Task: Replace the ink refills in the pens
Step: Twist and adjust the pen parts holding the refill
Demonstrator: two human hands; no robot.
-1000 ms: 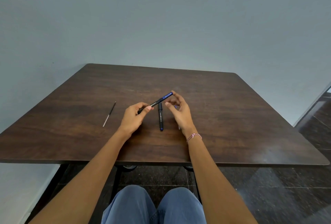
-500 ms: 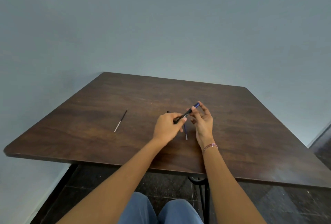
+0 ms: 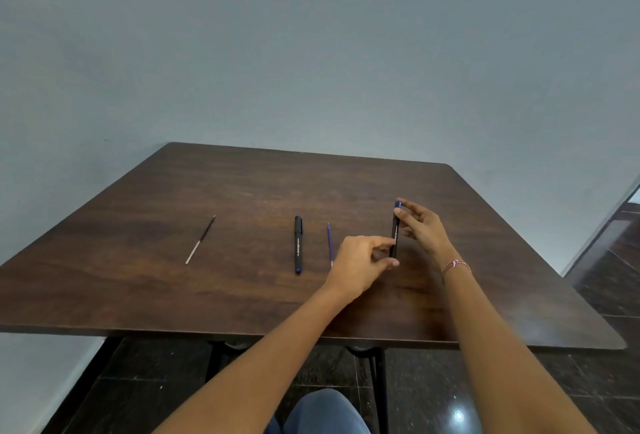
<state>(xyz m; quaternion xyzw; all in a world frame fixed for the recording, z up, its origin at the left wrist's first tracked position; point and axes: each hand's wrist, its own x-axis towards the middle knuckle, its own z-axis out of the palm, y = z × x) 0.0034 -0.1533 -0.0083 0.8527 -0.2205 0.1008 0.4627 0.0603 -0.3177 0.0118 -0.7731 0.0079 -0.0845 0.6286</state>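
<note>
One pen [image 3: 394, 231], left hand [image 3: 358, 269] pinching near end, right hand [image 3: 427, 231] far end

black pen [image 3: 298, 244] with blue tip lies flat; blue refill [image 3: 330, 243] just right of it, dark thin refill [image 3: 201, 239] well left, second black pen [image 3: 395, 232] held near upright further right

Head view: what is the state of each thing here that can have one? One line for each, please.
held pen: pinched at both ends by the two hands.
left hand: pinches the pen's near end.
right hand: pinches its far end.
second pen: lies flat on the table, untouched.
blue refill: lies loose beside the second pen.
dark refill: lies alone at the left.
</note>
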